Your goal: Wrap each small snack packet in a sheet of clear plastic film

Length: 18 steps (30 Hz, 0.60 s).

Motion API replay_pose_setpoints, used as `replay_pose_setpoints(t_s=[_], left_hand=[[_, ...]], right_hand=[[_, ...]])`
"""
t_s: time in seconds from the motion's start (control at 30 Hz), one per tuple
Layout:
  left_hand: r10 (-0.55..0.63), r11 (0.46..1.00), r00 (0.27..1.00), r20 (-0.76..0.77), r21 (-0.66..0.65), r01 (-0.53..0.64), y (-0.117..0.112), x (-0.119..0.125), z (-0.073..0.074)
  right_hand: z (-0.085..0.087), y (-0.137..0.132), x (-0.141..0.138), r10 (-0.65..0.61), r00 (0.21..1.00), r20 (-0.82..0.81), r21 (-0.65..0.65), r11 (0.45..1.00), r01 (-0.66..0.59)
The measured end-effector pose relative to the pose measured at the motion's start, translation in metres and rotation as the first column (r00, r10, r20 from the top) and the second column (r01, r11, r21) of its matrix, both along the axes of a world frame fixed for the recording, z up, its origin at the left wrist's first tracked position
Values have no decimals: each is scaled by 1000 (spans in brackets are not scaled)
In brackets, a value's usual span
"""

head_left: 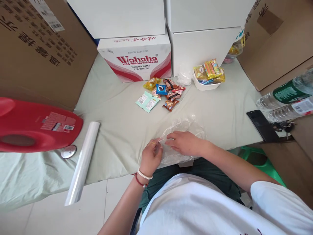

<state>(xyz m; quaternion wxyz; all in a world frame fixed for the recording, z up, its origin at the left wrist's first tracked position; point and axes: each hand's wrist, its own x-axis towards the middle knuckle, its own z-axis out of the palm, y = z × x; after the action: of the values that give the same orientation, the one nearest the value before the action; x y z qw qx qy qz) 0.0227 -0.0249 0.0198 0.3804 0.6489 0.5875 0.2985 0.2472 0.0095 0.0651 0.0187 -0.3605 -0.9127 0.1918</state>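
A crumpled clear plastic bag [187, 128] lies on the pale green cloth [117, 124] right in front of me. My left hand [151, 157] pinches the bag's near left edge; it has a ring and bead bracelets at the wrist. My right hand [184, 143] rests on top of the bag with its fingers curled toward the same edge. A little beyond the bag lies a small pile of snack packets [166, 93], with a light green packet [147, 101] at its left.
A white bowl [206, 85] of snacks stands at the back right. A Wahaha water carton [137, 58] and white boxes line the back. A plastic film roll [83, 161], red container [34, 125], phone [262, 125], water bottles [286, 94] and cardboard boxes flank the cloth.
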Motion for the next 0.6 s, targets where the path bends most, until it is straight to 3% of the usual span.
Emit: replay_pose_setpoints(t_s=[0.07,0.13,0.23,0.3,0.37,0.47,0.6], left_hand=[[-17,999,997,73,-47,20,2,-10,5],[63,997,996,59,-58,-59,9,-17,15],[162,985,971,-176,94,-147,29,-4,32],[96,985,934,-344,169,-39,46,20,40],[-25,989,915,-402,122,81,62,47,42],[-132,990,961,-241,-79,117,87,73,35],[-98,969,995,-16,-230,92,113,64,21]], right_hand=[[-18,-10,-11,-42,998,38,23,999,41],[-33,-19,-15,-93,995,42,53,994,91],[-46,-27,-15,-126,992,16,91,988,124],[-50,-30,-16,-134,991,5,97,986,133],[-52,-31,-16,-139,990,11,83,987,138],[-52,-32,-16,-146,989,12,62,987,145],[-53,-35,-14,-143,990,-14,101,984,144]])
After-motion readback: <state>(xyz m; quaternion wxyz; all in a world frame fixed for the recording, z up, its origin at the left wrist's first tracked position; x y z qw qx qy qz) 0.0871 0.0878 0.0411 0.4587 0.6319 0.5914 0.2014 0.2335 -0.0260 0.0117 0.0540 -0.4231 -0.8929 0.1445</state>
